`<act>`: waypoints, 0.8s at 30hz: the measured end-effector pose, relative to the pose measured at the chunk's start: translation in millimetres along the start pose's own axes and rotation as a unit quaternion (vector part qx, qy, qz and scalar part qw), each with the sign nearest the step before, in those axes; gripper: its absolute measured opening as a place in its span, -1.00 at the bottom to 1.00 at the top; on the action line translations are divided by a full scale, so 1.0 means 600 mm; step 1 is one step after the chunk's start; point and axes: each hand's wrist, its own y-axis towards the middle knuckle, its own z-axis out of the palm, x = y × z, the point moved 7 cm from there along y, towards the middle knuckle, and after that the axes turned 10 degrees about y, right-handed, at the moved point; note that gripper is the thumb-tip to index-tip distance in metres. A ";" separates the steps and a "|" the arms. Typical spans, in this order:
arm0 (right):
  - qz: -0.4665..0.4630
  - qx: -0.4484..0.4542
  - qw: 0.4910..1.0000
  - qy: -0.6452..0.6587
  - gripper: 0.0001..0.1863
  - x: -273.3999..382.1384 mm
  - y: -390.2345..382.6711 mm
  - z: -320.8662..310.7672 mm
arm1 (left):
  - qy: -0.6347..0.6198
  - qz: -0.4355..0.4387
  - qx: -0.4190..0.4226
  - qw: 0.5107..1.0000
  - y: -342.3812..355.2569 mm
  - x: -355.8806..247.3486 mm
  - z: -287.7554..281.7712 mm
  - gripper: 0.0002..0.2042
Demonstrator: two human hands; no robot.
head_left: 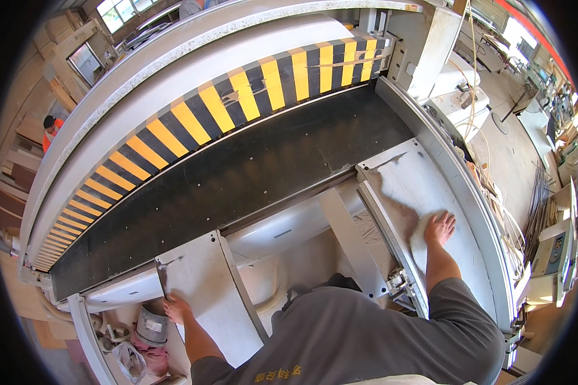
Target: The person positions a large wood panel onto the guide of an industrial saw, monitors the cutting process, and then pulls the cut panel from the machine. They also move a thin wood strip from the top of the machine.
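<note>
The left hand (177,309) is at the left edge of the left metal panel (207,277), near the dark mark at its upper corner. Its fingers are slightly bent; whether they grip the edge cannot be determined. The right hand (438,230) rests palm down on the right metal panel (464,269), with fingers spread and holding nothing visible. Dark patches mark this panel on the left of the hand.

The 2 panels are well apart, at the near side of a long black bed (250,183). Between them are a slanted flat bar (349,240) and, along the right panel's left edge, a metal rail (392,242). A guard with yellow and black stripes (243,90) spans the far side of the bed.

Left of the left panel, a grey bucket (152,327) stands near a clear plastic bag (128,362) and pink cloth (156,359).
</note>
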 end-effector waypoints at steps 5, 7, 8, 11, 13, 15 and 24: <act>-0.001 -0.005 1.000 -0.002 -0.26 -0.003 0.002 0.003 | 0.003 0.003 -0.002 1.000 0.002 0.001 0.003 -0.35; -0.001 -0.004 1.000 -0.005 -0.26 -0.002 0.001 0.002 | 0.003 0.001 -0.002 1.000 0.003 0.002 0.004 -0.35; -0.001 -0.004 1.000 -0.006 -0.26 -0.002 0.001 0.002 | 0.003 0.000 -0.001 1.000 0.003 0.002 0.005 -0.35; -0.001 -0.005 1.000 -0.002 -0.26 -0.002 0.000 0.002 | 0.008 -0.003 0.004 1.000 0.004 0.002 0.004 -0.35; -0.003 -0.004 1.000 0.000 -0.26 0.000 -0.002 -0.001 | 0.006 -0.002 0.005 1.000 0.003 0.001 0.003 -0.35; -0.003 -0.001 1.000 -0.001 -0.26 -0.002 -0.001 0.000 | 0.003 -0.001 0.005 1.000 0.001 -0.001 0.001 -0.36; -0.005 0.008 1.000 0.000 -0.25 0.003 -0.003 -0.002 | 0.004 -0.008 0.015 1.000 0.002 0.001 0.000 -0.36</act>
